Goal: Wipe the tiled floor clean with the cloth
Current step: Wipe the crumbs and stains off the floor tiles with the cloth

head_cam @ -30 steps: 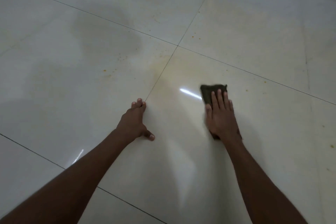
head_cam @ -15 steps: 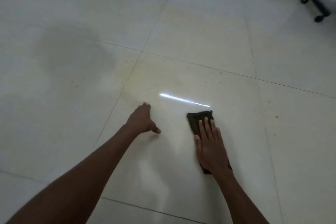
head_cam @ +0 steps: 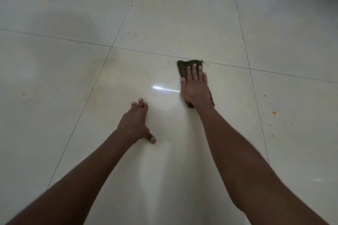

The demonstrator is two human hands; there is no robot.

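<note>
Right hand (head_cam: 196, 86), grip flat, presses the cloth (head_cam: 184, 66) (dark) down; left hand (head_cam: 135, 124) braces, grip splayed.

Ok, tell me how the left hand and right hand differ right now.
The right hand lies flat on the dark cloth, fingers straight; the left hand rests on bare tiled floor, propped on its fingertips, thumb splayed. The right hand reaches farther forward. Both hold nothing.

Glossy tiled floor (head_cam: 54, 78) carries a dark cloth (head_cam: 183, 68) and orange specks (head_cam: 274, 112).
</note>
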